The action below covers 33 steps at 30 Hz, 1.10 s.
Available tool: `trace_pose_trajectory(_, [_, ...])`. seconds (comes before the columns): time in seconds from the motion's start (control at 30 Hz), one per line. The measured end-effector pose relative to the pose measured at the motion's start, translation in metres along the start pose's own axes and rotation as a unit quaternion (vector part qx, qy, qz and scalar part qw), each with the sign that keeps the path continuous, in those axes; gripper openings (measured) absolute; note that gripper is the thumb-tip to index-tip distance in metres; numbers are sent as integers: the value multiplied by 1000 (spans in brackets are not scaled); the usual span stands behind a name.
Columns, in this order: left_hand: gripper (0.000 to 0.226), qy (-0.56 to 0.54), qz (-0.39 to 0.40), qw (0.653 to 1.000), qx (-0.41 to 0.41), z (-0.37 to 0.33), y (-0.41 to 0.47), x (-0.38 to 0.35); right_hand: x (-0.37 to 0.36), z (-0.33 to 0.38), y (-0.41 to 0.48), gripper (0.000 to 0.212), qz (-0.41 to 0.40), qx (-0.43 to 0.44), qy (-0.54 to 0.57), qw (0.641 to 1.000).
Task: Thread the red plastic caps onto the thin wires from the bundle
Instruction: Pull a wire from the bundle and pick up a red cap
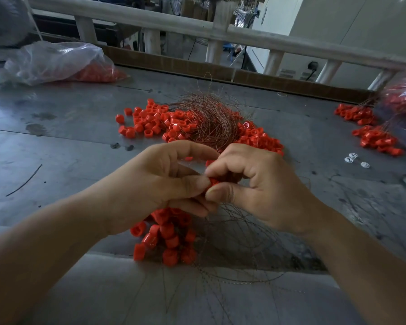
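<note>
Both grips are clenched on one cap. My left grip (159,181) and right grip (256,184) meet thumb to thumb on the near side of the bundle (209,123), each pinching the same red cap (213,181) between thumb and fingertips. I can't tell whether a wire sits in it; the fingers cover that.

The bundle itself is a coppery tangle lying on the bench (56,137), right on top of a spread of loose caps (150,120) that runs out to its left and right.

Nearer than the bundle, under the left grip, a cluster of caps (171,240) is bunched tight by the bench edge. Beside that cluster, under the right grip, thin wires (239,242) fan out in loops.

Far left of the bundle there's a clear bag (56,59) with more caps inside. Well to the right of the bundle lies another heap of caps (375,139), with a few white bits (352,158) just nearer. Beyond the bundle, a pale railing (150,19) crosses the back.
</note>
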<state>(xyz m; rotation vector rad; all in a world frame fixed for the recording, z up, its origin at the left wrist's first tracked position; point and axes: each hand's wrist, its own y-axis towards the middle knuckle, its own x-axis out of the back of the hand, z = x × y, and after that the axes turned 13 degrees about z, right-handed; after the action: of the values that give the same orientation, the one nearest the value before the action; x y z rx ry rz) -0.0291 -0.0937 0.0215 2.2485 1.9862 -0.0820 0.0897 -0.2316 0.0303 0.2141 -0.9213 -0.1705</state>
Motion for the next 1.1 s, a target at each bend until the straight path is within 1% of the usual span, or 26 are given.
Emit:
trace_pose_trajectory(0.07, [47,44,7,999,-29,-1,0,-3,0,2,0,14,-19,-1,-14,1000])
trace_pose_trajectory(0.13, [65,153,-6,987,-38,1,-1,-6,-2,4,0,13,-24,-6,-30,999])
trace_pose_trajectory(0.17, [67,201,-23,979,-36,3,-2,-7,-3,5,-1,13,-21,-7,-37,999])
trace_pose_trajectory(0.2, [64,227,-34,973,-37,4,-2,-8,-5,6,-1,11,-19,-6,-43,999])
trace_pose_trajectory(0.23, [61,231,-36,971,-42,5,-2,-9,-6,8,-1,10,-20,-3,-47,999])
trace_pose_trajectory(0.33, [59,201,-29,977,-65,5,-4,-10,-10,11,-1,4,-37,6,-36,999])
trace_pose_trajectory(0.53, [61,168,-20,983,-69,-1,-6,-11,-11,11,-1,10,-65,11,19,998])
trace_pose_trajectory(0.63, [60,132,-18,988,-74,-5,-7,-11,-12,12,0,12,-81,26,25,996])
trace_pose_trajectory(0.67, [54,122,-28,989,-75,-7,-7,-9,-13,12,0,18,-87,31,24,995])
trace_pose_trajectory(0.73, [44,101,-44,991,-77,-10,-7,-6,-14,12,1,41,-82,22,46,995])
trace_pose_trajectory(0.77, [44,80,-38,992,-85,-12,-8,-4,-13,11,0,51,-71,13,68,995])
trace_pose_trajectory(0.8, [47,58,-26,993,-96,-14,-9,-4,-13,12,0,56,-58,4,91,994])
trace_pose_trajectory(0.83, [49,38,-18,993,-106,-16,-9,-3,-13,11,-1,54,-47,2,109,993])
trace_pose_trajectory(0.87, [51,36,-20,993,-114,-18,-9,-2,-12,12,-1,48,-42,8,122,992])
trace_pose_trajectory(0.93, [55,79,-46,989,-118,-21,-10,0,-12,14,-2,34,-53,16,126,991])
trace_pose_trajectory(0.97, [55,96,-56,987,-118,-22,-10,1,-11,14,-2,26,-69,15,109,992])
trace_pose_trajectory(1.03, [57,89,-74,987,-116,-22,-10,5,-6,13,-1,12,-95,17,56,994])
trace_pose_trajectory(1.1, [57,90,-96,985,-114,-23,-10,8,-1,12,-1,10,-107,12,23,994])
